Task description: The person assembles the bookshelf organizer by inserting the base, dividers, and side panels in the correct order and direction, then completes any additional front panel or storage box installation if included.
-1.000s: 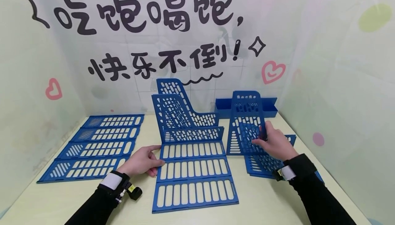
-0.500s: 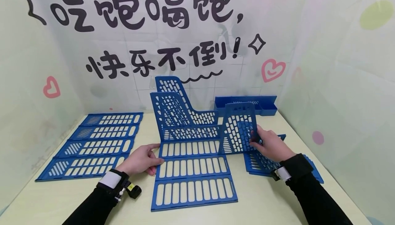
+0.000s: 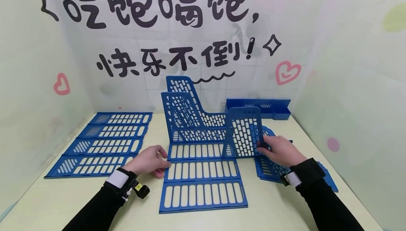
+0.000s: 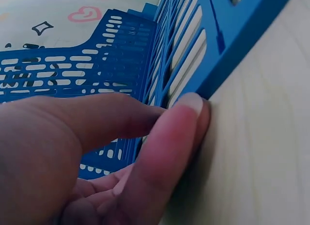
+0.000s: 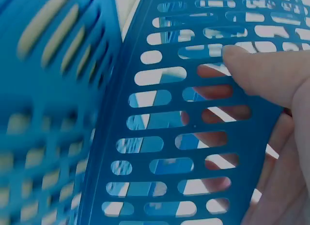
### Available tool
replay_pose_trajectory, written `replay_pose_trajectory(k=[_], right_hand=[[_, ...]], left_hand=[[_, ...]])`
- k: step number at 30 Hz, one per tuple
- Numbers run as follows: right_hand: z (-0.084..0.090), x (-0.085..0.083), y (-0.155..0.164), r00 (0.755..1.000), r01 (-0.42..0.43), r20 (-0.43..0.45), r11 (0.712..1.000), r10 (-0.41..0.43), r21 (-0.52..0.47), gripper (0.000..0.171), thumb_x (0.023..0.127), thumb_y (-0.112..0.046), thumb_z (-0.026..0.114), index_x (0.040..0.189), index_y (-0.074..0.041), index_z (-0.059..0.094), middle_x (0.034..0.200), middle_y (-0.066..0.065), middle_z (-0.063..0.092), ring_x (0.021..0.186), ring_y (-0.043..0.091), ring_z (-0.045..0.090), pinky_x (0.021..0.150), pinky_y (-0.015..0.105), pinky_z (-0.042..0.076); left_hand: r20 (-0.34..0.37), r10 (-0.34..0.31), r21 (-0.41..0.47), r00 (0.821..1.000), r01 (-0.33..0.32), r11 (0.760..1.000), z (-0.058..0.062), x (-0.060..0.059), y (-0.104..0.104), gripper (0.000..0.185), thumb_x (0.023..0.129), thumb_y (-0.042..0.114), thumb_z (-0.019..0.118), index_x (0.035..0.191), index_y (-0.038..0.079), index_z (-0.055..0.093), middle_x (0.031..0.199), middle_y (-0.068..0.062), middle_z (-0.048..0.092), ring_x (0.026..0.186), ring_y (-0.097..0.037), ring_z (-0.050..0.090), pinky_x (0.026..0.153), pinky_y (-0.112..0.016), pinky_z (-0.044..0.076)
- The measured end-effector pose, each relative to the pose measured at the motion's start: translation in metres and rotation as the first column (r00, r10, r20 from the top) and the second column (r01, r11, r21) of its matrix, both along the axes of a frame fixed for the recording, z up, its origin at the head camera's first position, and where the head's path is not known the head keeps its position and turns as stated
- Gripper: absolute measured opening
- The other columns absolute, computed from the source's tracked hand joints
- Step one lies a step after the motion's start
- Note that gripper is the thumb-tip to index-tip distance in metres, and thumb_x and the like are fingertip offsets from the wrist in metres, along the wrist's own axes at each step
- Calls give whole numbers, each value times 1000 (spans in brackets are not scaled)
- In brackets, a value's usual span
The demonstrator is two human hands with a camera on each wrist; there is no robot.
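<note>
A blue slotted base panel (image 3: 203, 173) of what looks like a file rack lies flat in the middle of the table. Two perforated L-shaped dividers (image 3: 180, 114) stand upright along its far part. My left hand (image 3: 150, 162) holds the base's left edge, thumb and fingertips bent against it; the left wrist view shows the thumb tip right at the rim. My right hand (image 3: 280, 150) grips another perforated divider (image 3: 245, 136) by its right edge, thumb on one face and fingers behind. That divider is upright, its lower left overlapping the base's right side in the head view.
Several flat blue panels (image 3: 95, 164) lie in a row at the left. More perforated panels (image 3: 328, 180) are stacked under and beside my right forearm. A blue tray-like box (image 3: 280, 113) stands at the back right, against the printed wall sheet.
The held divider has moved left and slightly down with my right hand, from beside the base to overlapping its right side. My left hand stays at the base's left edge.
</note>
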State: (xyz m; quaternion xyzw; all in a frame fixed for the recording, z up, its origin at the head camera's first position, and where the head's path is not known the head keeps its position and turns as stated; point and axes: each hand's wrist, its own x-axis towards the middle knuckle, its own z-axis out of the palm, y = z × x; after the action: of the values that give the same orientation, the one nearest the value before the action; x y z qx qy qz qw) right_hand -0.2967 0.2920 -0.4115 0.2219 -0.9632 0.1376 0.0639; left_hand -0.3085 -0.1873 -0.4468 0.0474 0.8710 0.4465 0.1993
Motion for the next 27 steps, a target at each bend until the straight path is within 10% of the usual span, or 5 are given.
replay_pose_trajectory(k=[15,22,27], right_hand=[[1,-8,-9,998,-64,15,996,65,-57,11,107,-13,71,117,-10,74,104,2,82,81,7,67,73,30,57],[0,-9,-2,994,-13,107,998,20,-62,11,109,-16,69,118,-11,71,105,0,79,88,10,71,81,35,62],[-2,-6,-9,996,-16,86,997,22,-70,9,108,-14,70,117,-12,70,104,-1,77,85,8,66,78,32,57]], left_hand=[[-24,5,-18,1000,-5,1000,-3,-3,1,32,100,12,79,118,-2,58,73,-10,73,55,-18,71,57,-31,61],[10,-27,51,1000,27,998,-4,-1,4,88,100,10,79,167,-11,27,75,-10,73,58,-17,72,61,-34,65],[2,-98,66,995,98,993,-4,-3,1,82,102,10,77,167,-12,31,74,-9,71,59,-16,72,62,-34,65]])
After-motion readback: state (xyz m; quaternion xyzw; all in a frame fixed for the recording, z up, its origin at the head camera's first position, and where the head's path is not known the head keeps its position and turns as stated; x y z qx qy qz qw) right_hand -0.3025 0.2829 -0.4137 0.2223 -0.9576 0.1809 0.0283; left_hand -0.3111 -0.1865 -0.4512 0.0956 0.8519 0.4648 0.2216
